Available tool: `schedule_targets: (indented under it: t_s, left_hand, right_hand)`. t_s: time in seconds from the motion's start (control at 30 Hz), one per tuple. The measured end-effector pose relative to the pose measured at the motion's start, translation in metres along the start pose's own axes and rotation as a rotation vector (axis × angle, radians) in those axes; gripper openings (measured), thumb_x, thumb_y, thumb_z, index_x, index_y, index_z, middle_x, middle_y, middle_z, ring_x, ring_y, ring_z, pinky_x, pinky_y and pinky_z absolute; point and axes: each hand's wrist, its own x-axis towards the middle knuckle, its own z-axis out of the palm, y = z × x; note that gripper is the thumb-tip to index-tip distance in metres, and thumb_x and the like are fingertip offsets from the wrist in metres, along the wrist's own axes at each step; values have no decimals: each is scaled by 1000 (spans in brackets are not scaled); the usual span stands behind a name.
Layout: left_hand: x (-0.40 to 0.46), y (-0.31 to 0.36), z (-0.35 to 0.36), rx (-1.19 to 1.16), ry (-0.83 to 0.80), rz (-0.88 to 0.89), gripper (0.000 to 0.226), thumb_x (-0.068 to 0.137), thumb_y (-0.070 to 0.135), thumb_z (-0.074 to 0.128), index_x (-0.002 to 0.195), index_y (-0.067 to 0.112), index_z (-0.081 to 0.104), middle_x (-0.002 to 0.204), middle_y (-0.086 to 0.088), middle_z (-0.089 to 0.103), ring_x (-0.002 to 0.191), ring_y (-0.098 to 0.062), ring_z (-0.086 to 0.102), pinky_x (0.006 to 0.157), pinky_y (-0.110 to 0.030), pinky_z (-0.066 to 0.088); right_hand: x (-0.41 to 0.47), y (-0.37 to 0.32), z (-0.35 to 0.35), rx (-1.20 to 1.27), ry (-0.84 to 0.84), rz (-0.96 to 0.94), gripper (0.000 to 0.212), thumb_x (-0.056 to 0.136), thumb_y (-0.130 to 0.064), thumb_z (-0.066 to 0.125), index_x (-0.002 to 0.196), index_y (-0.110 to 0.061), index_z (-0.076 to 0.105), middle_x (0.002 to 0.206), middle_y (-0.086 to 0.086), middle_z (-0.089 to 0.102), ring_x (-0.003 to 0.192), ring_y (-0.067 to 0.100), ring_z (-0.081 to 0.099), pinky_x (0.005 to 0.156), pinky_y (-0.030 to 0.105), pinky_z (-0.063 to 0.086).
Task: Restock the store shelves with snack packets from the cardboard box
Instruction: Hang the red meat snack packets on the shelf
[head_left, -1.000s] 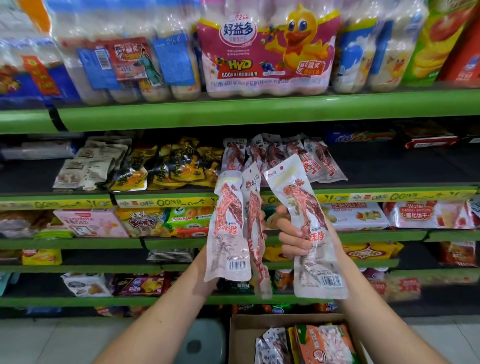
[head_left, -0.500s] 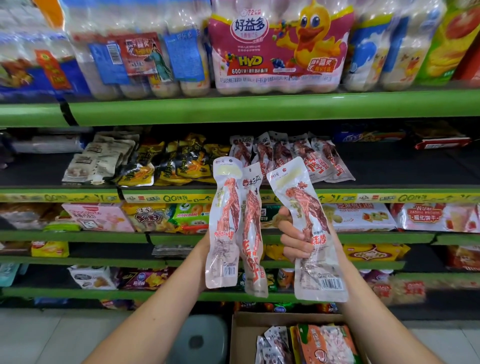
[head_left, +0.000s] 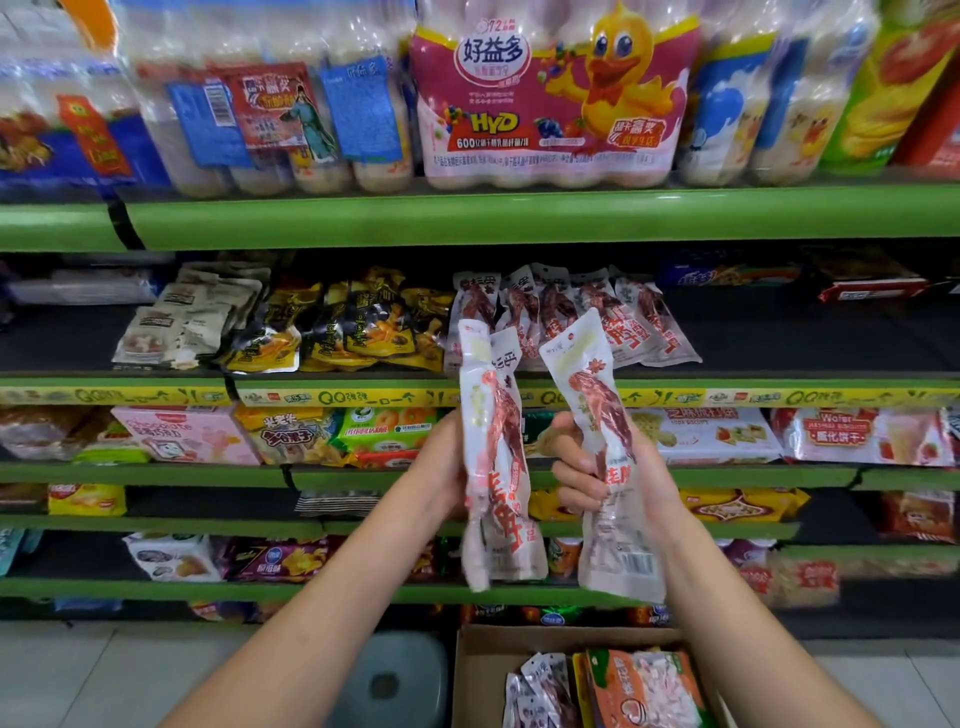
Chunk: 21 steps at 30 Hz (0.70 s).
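Observation:
My left hand (head_left: 442, 467) grips two long white snack packets with red meat pictures (head_left: 494, 457), held upright and pressed together. My right hand (head_left: 597, 473) grips one more packet of the same kind (head_left: 602, 447), tilted a little to the left. Both hands are raised in front of the second shelf, where several matching packets (head_left: 597, 317) lie fanned out. Below, at the bottom edge, the open cardboard box (head_left: 467, 675) holds more white packets and an orange packet (head_left: 644, 691).
Green shelves (head_left: 467, 218) run across the view. Yellow-black snack packets (head_left: 353, 327) and beige ones (head_left: 192, 317) lie left of the red ones. Large drink multipacks (head_left: 550, 93) fill the top shelf. A grey stool (head_left: 389, 680) stands left of the box.
Both hands have lifted the packets a little higher toward the second shelf. The two packets in my left hand have closed together, edge-on to me.

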Motion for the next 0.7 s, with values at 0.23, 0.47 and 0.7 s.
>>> schedule_targets:
  t_s: [0.23,0.47,0.7]
  left_hand:
    - [-6,7,9,63,28,199,33,108,36,43,123,16,64,112,-11,75,101,-27,74,91,-46,58]
    - [-5,19,13,217,165,374,32,107,26,42,136,16,50,132,-6,63,120,-25,61,104,-50,49]
    - [-3,36,1,277,173,422,47,103,36,51,145,19,41,145,1,53,134,-23,50,105,-44,47]
  right_hand:
    - [0,0,21,-419,378,-139,31,79,-44,67,88,-14,67,72,3,61,60,15,58,59,29,51]
    - [10,15,30,-855,431,-238,27,88,-15,73,109,-7,58,88,9,75,69,21,71,57,27,54]
    - [30,15,33,-1071,506,-294,21,91,-17,72,108,-23,62,100,-2,76,89,16,74,81,39,59]
